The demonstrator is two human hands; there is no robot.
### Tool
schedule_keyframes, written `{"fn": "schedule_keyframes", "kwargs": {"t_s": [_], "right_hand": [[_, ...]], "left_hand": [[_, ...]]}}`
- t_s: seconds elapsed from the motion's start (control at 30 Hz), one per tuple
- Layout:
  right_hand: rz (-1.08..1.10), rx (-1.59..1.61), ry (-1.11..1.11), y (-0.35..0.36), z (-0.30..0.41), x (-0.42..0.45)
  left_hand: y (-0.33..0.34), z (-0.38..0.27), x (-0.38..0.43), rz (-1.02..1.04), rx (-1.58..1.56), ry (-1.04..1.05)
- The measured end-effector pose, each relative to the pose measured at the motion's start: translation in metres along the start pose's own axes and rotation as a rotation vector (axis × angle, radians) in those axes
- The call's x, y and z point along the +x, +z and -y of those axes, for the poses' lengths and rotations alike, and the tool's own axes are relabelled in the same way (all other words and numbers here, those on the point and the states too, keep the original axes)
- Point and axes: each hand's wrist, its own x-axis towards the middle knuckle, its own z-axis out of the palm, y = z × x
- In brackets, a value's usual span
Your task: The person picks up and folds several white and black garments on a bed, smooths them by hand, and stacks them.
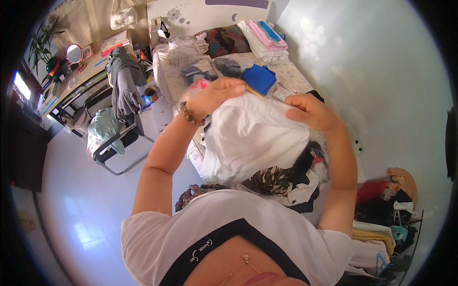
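A white cloth garment (254, 139) hangs spread between both my hands, above the near half of the bed. At its upper left edge my left hand (220, 94) pinches the fabric; a beaded bracelet is on that wrist. My right hand (313, 112) grips the upper right edge between thumb and fingers. Behind the garment, a folded blue cloth (259, 78) lies on the bed. Below it, a heap with a camouflage-patterned garment (273, 180) and black clothes (304, 164) shows in part. The exact kind of the white garment cannot be told.
Folded towels (266, 41) and a dark patterned pillow (225, 41) lie at the bed's head. A chair (125, 137) draped with clothes stands left, beside a desk (82, 75) with a round mirror (74, 54). Clothes on a rack (383, 228) are at lower right, near the wall.
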Motion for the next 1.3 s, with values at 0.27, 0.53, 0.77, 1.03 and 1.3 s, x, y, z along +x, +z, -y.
{"fn": "schedule_keyframes", "kwargs": {"t_s": [0.27, 0.53, 0.77, 1.03, 1.3], "right_hand": [[-0.001, 0.289, -0.022, 0.003, -0.019, 0.006], [-0.116, 0.409, -0.137, -0.007, -0.033, -0.012], [-0.221, 0.494, -0.184, -0.003, -0.032, -0.01], [-0.2, 0.533, -0.151, -0.005, -0.049, -0.012], [-0.223, -0.416, 0.231, -0.032, -0.089, 0.018]], "left_hand": [[-0.011, 0.048, 0.025, -0.159, 0.283, 0.094], [0.006, 0.069, -0.043, -0.249, 0.268, -0.257], [0.028, 0.103, -0.046, -0.247, -0.305, -0.28], [0.002, 0.057, -0.003, -0.614, -0.627, 0.15], [-0.03, 0.038, 0.03, -0.719, -0.146, 0.299]]}}
